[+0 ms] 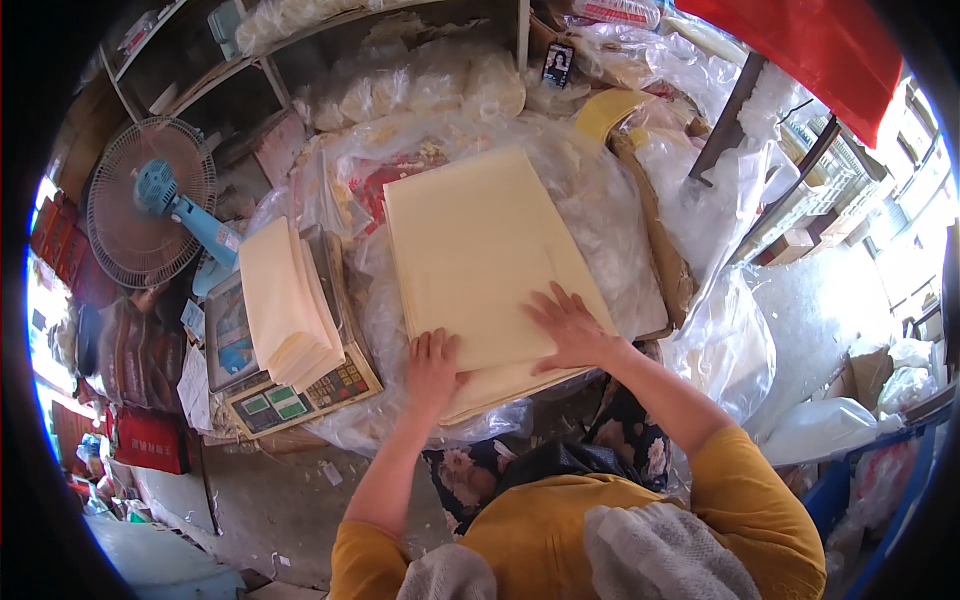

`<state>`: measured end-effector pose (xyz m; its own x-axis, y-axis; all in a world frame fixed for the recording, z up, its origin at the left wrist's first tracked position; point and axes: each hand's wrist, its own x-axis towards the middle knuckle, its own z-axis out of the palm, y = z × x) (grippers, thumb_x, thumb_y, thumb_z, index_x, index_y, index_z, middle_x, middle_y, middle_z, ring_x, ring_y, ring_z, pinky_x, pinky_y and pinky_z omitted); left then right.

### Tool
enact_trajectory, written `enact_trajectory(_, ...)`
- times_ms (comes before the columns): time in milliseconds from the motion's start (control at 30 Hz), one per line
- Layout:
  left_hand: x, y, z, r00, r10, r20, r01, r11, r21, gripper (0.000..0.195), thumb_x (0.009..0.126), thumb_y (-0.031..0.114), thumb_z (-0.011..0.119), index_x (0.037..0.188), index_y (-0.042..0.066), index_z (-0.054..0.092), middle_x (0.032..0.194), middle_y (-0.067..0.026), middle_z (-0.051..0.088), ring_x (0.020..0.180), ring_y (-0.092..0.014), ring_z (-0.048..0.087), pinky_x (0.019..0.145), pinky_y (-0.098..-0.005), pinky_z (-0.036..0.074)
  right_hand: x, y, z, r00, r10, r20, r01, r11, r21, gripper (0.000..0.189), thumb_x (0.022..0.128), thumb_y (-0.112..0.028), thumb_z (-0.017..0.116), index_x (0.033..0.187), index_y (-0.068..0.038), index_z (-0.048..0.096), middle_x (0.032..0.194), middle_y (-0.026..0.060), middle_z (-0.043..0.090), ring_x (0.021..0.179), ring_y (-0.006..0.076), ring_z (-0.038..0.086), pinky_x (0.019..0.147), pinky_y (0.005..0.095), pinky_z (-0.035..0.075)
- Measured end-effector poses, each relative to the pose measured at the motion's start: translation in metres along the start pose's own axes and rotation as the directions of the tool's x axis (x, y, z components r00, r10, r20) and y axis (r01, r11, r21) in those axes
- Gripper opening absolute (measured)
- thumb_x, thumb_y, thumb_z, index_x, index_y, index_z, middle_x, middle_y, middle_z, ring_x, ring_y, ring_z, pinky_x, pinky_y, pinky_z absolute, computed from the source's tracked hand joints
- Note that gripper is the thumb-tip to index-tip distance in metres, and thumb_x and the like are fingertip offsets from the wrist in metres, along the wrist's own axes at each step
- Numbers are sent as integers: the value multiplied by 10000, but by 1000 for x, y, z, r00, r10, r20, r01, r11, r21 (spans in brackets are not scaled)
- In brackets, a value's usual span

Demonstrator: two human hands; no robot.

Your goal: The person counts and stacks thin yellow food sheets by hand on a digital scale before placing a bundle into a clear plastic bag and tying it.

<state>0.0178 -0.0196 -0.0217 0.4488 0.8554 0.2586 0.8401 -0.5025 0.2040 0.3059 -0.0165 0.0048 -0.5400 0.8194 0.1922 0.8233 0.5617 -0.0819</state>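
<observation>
A stack of large, thin, pale yellow sheets [480,232] lies before me on clear plastic film. My left hand [435,367] rests on its near left corner, fingers slightly apart and thumb along the upper sheet's near edge. Spread flat near the right edge, my right hand [566,326] presses on the top sheet and looks a little blurred. Lower sheets stick out at the near edge, below both hands. To the left, a folded bundle of cream sheets [289,307] lies across the pan of a digital weighing scale [311,401].
A blue desk fan [154,195] stands beyond the scale. Plastic-wrapped bundles [427,86] line the back under shelves. A phone [558,64] with a lit screen leans at the back. Cardboard [660,247] borders the right side; a red sheet [817,52] hangs at upper right.
</observation>
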Motion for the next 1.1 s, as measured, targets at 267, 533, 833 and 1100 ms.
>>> enact_trajectory(267,29,-41,-13,902,-402,156,380,569,-729,370,690,88,761,1012,12,595,809,-112,670,705,-161,639,687,-298,507,-11,43,-13,964,210,165,-267,782,563,483,833,-380,641,1175,-46,567,1098,162,613,1038,300,584,886,391,449)
enact_trajectory(533,75,-11,46,962,-223,-158,236,969,71,653,845,413,616,1346,45,416,1428,-199,367,1333,-359,322,1073,-485,270,33,47,39,851,505,-147,-475,858,197,551,861,-371,602,1315,-96,456,1122,141,595,946,312,606,809,404,481)
enact_trajectory(833,55,22,43,735,-629,-255,318,651,-689,804,816,250,681,1446,14,241,1475,-199,282,1398,-320,203,1123,-454,191,34,-7,28,921,387,-48,-390,919,-62,467,909,-330,515,1322,-120,455,1342,143,447,1278,324,370,1033,570,255)
enact_trajectory(1100,-3,-2,-52,847,-532,14,134,189,-973,807,701,-43,568,1448,-3,264,1444,-149,381,1307,-190,388,1051,-289,325,-5,-63,6,981,193,-30,-154,860,487,425,849,-218,635,1199,6,545,1180,201,576,1149,366,502,978,451,391)
